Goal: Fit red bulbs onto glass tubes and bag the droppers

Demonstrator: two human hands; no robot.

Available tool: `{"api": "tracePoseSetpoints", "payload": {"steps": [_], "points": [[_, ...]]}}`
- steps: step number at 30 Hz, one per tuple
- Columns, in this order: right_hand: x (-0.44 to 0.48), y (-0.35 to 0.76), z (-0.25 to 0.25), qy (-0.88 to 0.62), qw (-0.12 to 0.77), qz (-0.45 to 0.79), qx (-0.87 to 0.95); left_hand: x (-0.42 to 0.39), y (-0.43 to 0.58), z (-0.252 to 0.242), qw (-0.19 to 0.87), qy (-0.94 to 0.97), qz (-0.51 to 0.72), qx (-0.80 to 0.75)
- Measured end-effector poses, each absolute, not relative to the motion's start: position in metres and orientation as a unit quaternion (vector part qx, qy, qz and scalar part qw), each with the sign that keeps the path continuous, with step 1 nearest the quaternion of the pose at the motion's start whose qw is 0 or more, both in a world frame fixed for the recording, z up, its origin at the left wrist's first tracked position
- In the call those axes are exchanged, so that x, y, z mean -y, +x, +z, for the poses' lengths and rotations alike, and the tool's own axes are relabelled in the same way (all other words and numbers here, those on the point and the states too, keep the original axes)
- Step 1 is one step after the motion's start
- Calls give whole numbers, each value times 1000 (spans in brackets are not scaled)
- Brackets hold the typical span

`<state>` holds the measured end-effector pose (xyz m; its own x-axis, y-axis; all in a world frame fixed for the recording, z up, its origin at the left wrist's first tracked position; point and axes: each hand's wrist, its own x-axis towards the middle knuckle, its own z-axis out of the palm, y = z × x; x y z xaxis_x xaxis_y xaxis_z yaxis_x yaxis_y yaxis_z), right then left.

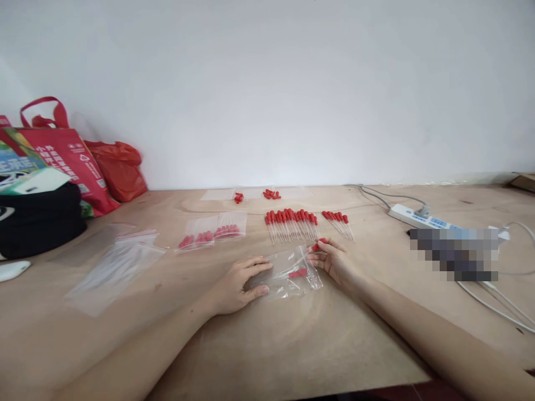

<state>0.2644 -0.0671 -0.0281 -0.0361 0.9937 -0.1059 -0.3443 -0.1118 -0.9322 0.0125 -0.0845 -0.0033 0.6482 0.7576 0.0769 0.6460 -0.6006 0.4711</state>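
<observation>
A clear zip bag (pixel 278 267) lies flat on the wooden table, with a red-headed piece (pixel 298 273) inside near its right end. My left hand (pixel 244 284) rests on the bag's left end, fingers apart. At the bag's right opening, my right hand (pixel 332 262) pinches a red-headed dropper (pixel 320 244) between thumb and fingers. Behind the hands is a row of red-headed droppers (pixel 292 217) with thin pale stems, and a smaller group (pixel 336 217) sits to its right. Filled bags (pixel 228 225) with red pieces lie behind my left hand.
Flat clear bags (pixel 121 262) lie at the left, near a black bag (pixel 45 220) and red bags (pixel 121 170). Loose red pieces (pixel 271 194) are by the wall. A white power strip (pixel 422 217) with cables and a blurred dark object (pixel 457 253) are at the right.
</observation>
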Motion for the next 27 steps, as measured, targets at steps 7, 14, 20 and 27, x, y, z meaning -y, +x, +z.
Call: {"api": "tracePoseSetpoints", "payload": {"steps": [7,14,20,27], "points": [[75,261,-21,-468,478,595,446,85,12,-2,200,885,141,-395],[81,254,-20,-509,423,532,528,84,12,-3,189,889,143,-392],[74,261,-29,-480,363,430,673,85,13,-2,192,887,136,-397],[37,306,-17,-667,332,91,661,87,12,-2,210,883,181,-378]]}}
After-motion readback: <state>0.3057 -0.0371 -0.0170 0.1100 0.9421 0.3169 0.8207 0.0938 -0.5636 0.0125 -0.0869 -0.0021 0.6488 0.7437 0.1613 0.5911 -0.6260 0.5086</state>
